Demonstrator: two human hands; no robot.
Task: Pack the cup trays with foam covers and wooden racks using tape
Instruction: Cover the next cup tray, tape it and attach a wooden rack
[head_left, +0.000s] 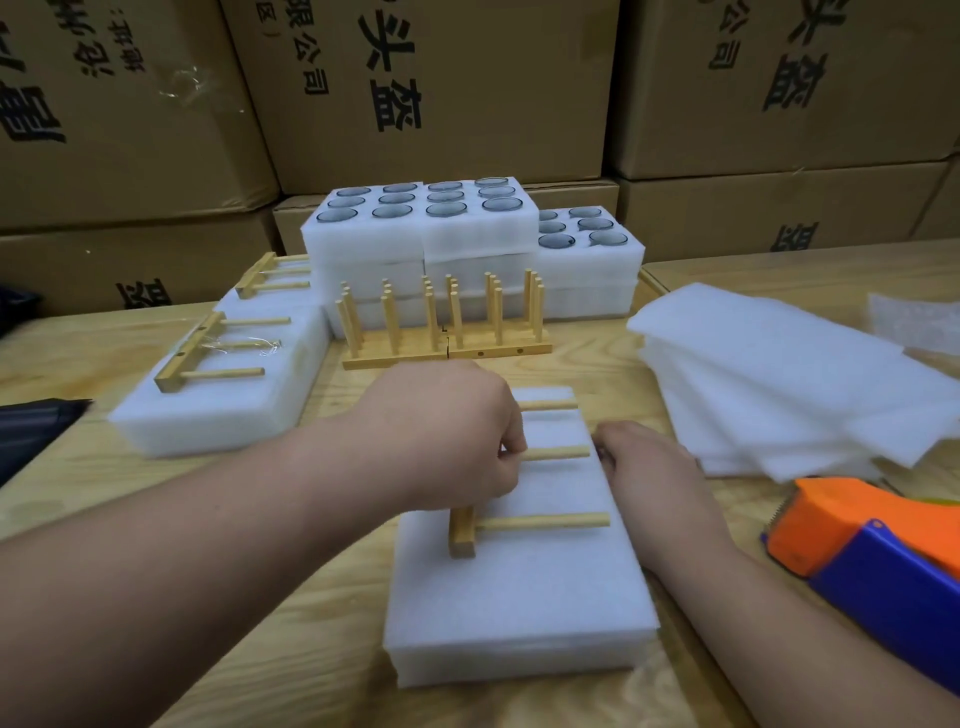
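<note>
Wooden rack laid on a foam-covered cup tray, both hands at it.

The foam-covered tray (519, 597) lies on the table (291, 675) just in front of the person; a wooden rack (540, 521) lies flat on its top, pegs pointing right; the left hand (447, 436) has its fingers curled round the rack's base bar; the right hand (644, 462) rests at the tray's right edge, and whether it grips anything I cannot tell; an orange and blue tape dispenser (852, 561) sits beside the right forearm; loose foam covers (779, 379) are heaped further right; finished packs (218, 395) lie left; upright racks (447, 322) and open cup trays (426, 218) stand behind, before cardboard boxes (467, 78).
</note>
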